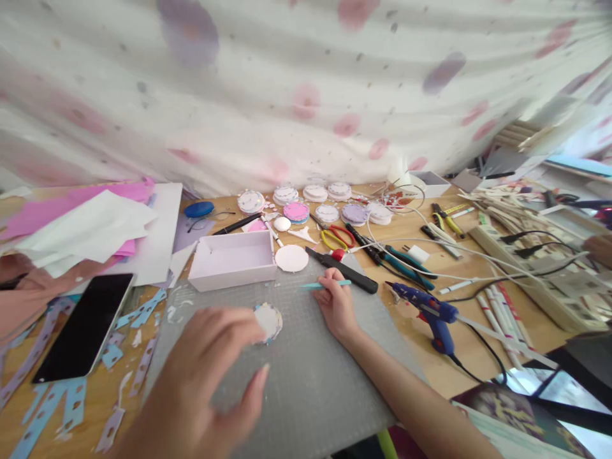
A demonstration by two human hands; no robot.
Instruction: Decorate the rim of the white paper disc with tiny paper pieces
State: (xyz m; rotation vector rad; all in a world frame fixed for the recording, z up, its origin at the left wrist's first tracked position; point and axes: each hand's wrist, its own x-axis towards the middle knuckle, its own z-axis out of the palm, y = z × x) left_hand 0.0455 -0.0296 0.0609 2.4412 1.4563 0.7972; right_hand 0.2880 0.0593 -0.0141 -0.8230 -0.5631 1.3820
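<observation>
My left hand (215,363) is over the grey cutting mat (306,382), slightly blurred, with thumb and fingers apart. Its fingertips overlap the edge of a small round white disc (269,322) with a decorated rim; whether they touch it I cannot tell. My right hand (336,299) pinches a thin light-blue stick (342,282), pointed to the left, above the mat. Just beyond that hand lies a black-handled cutter (351,271). A plain white disc (291,258) and an open white box (234,258) sit at the mat's far side.
A blue glue gun (425,306) with its cord rests at right, near a power strip (521,280). Several decorated discs (296,212) line the back, with pliers (337,237) before them. A phone (86,325) and paper strips (138,312) lie left. Another person's hand (600,248) shows far right.
</observation>
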